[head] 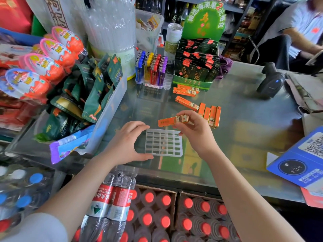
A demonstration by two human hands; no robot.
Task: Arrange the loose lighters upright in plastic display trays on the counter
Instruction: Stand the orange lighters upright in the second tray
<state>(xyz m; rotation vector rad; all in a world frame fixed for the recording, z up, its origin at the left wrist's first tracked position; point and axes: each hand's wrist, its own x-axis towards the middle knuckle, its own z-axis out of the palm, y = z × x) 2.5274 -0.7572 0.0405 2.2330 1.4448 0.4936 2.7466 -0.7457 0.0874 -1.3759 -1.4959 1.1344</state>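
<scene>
An empty clear plastic display tray [164,143] with a grid of slots lies on the glass counter [244,105]. My left hand [130,143] grips its left edge between thumb and fingers. My right hand [193,131] holds an orange lighter [173,120] sideways just above the tray's far edge. Several loose orange lighters [210,116] lie on the counter to the right, one more [186,102] lies behind, and a few [185,90] sit by the green box. A second tray [151,69] farther back holds upright blue, yellow, red and purple lighters.
A clear bin of snack packs [90,102] stands left. A green tea display box [195,67] and a can [173,39] stand behind. A barcode scanner [270,81] and a blue QR stand [300,159] are at right. Bottled drinks sit below the counter. A person sits at far right.
</scene>
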